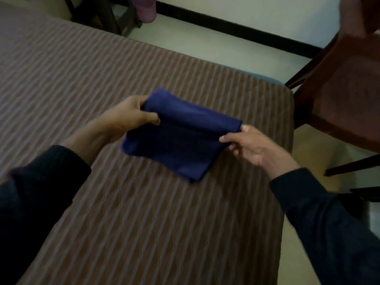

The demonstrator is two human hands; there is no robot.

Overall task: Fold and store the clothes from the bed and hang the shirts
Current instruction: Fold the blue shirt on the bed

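A dark blue folded garment (181,136) lies near the far right corner of the bed with the brown striped cover (102,202). My left hand (127,118) grips its upper left edge, thumb on top of the cloth. My right hand (253,145) pinches the upper right corner between thumb and fingers. The top part of the garment is lifted into a fold, while its lower part rests on the cover. Both my arms wear dark sleeves.
A reddish-brown wooden chair (339,95) stands close beside the bed's right edge on the pale floor (216,44). Dark furniture legs (111,15) and a purple object (147,9) stand by the far wall with its black skirting.
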